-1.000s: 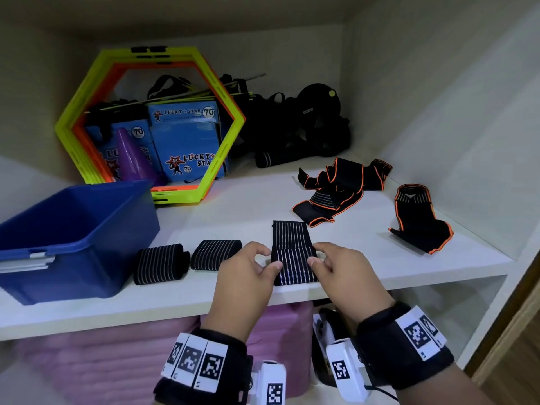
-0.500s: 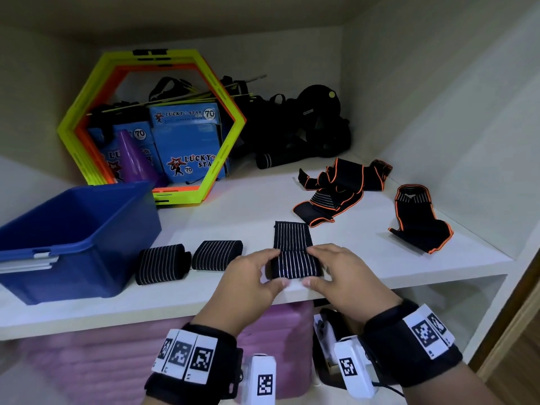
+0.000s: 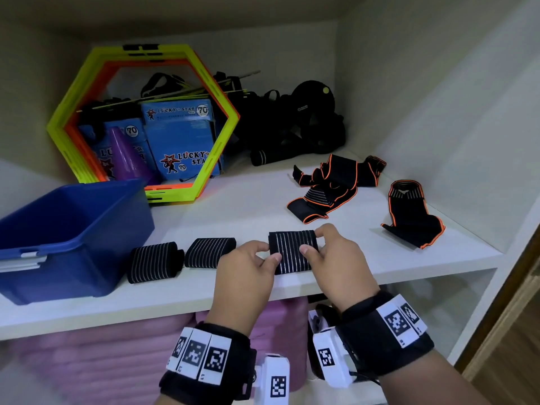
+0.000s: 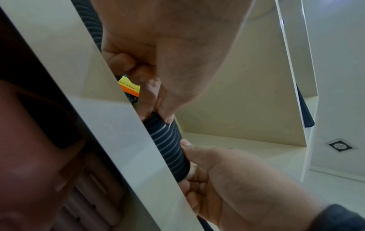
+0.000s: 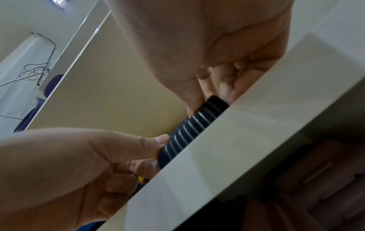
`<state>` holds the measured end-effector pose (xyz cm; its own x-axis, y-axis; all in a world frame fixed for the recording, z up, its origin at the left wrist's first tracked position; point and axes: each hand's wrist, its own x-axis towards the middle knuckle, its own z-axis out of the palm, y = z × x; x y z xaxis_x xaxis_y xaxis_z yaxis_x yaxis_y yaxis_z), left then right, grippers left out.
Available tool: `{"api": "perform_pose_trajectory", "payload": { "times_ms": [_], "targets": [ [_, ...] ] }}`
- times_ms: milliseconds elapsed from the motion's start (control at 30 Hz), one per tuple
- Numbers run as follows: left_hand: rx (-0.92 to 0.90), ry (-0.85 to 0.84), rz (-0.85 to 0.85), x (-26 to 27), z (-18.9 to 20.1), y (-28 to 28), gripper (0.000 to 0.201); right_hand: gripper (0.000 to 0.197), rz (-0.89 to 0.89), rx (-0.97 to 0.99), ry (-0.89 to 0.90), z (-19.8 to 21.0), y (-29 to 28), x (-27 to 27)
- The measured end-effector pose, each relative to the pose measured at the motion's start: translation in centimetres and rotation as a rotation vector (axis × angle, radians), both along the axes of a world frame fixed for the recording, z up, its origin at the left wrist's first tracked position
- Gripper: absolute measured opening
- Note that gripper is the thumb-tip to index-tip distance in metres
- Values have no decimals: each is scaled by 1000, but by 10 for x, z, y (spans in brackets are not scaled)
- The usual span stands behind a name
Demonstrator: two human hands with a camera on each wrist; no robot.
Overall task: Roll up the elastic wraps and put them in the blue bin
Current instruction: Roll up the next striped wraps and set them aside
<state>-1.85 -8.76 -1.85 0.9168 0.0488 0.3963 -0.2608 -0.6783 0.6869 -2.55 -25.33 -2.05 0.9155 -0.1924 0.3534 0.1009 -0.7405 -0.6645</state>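
A black elastic wrap with thin white stripes [image 3: 292,252] lies near the white shelf's front edge, mostly rolled. My left hand [image 3: 264,254] pinches its left end and my right hand [image 3: 314,242] pinches its right end. In the left wrist view the wrap [image 4: 169,148] sits between my left hand [image 4: 158,115] and my right hand [image 4: 189,157]. The right wrist view shows the roll [image 5: 189,132] against the shelf edge, my right hand [image 5: 213,96] above it. The blue bin [image 3: 87,229] stands at the left. Two rolled striped wraps [image 3: 153,263] [image 3: 210,252] lie beside it.
Two loose black wraps with orange trim [image 3: 330,188] [image 3: 412,211] lie at the right. A yellow and orange hexagon frame [image 3: 216,147], blue boxes [image 3: 181,141] and black straps [image 3: 292,133] fill the back. The cabinet's side wall [image 3: 453,127] is close on the right.
Both hands have rolled the striped wrap away from me, so its flat tail has been taken up into the roll. The roll now sits a little further back on the shelf.
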Motion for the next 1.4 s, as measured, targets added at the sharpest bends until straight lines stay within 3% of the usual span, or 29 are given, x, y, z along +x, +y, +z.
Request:
{"api": "perform_pose_trajectory", "payload": {
  "times_ms": [233, 367, 633, 833, 967, 1133, 1267, 1400],
  "targets": [
    [108, 77, -9, -2, 2, -3, 32, 38, -51, -303, 126, 9, 11, -12],
    [32, 86, 40, -4, 1, -2, 19, 39, 9, -192, 135, 18, 12, -16],
    [103, 0, 25, 0, -2, -1, 28, 27, 118, -53, 115, 14, -8, -13],
    [37, -13, -38, -7, -2, 0, 18, 28, 171, -35, 160, 23, -14, -8],
    [149, -95, -29, -6, 5, 24, 8, 26, 203, -229, 190, 29, -2, 2],
    [354, -222, 257, 6, 22, 87, 8, 22, 320, -519, 281, 57, 20, 21],
    [445, -68, 422, 10, 20, 130, 14, 30, 343, -696, 373, 76, 37, 45],
    [492, -11, 338, 13, 0, 150, 19, 31, 368, -754, 444, 88, 55, 78]
  ]
}}
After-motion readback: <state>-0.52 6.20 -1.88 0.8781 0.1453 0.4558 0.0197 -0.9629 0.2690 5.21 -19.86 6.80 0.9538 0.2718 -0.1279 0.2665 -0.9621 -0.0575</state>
